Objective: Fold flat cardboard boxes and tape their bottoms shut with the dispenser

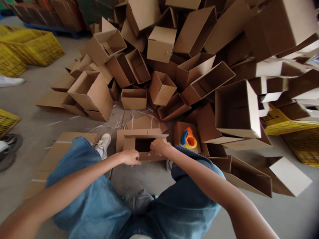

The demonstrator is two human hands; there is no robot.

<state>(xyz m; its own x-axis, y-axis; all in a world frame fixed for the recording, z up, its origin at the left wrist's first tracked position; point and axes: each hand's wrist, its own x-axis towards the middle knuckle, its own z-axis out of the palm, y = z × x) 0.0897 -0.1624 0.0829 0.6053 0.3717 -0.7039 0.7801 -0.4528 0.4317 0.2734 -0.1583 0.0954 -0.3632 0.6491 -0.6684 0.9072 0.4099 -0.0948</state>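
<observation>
A small cardboard box (128, 144) sits between my feet, its top partly open onto a dark inside. My left hand (131, 157) is closed on its near edge at the left, fingers curled over the cardboard. At the right end of the same box, my right hand (159, 148) is bent over the flap, its fingers closed on the cardboard and partly hidden. Just right of that hand, an orange, blue and yellow tape dispenser (191, 141) rests on another brown box (178, 127).
A large heap of open cartons (161, 43) rises ahead and to the right. Flattened cardboard (67, 136) lies left, with loose white strapping (109, 126) on the floor. Yellow crates (45, 49) stand far left, and another crate (276, 119) right. Another person's shoe (10, 81) shows left.
</observation>
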